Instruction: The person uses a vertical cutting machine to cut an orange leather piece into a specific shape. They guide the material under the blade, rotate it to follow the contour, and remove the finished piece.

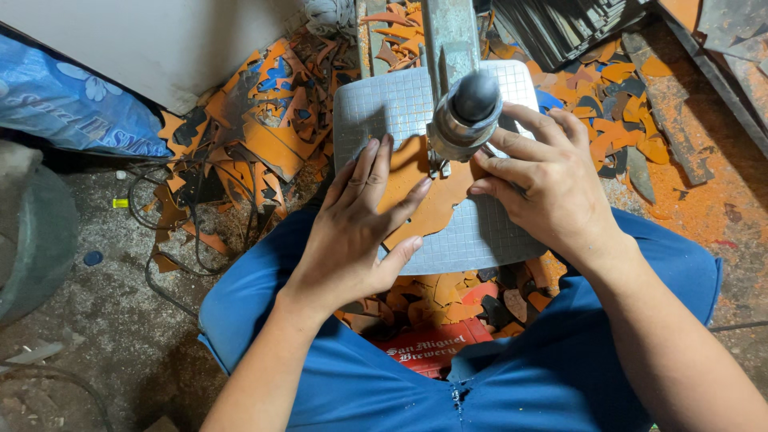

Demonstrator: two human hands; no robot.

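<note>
Head view shows the left hand (352, 232) and right hand (548, 188), fingers spread flat, pressing an orange leather piece (428, 204) onto the worktop (480, 240) beside the cutter head (468, 112). It looks thin, light and floppy, best held down flat near the cutter head.

Single head-worn view, looking steeply down and close onto the grey machine table (400, 104) at frame centre, above the lap.

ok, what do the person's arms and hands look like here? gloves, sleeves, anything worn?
Both bare: no gloves, rings, watch or bands on the left hand or right hand. Forearms are uncovered with no sleeves in view. The only clothing seen is blue shorts over the knees.
</note>
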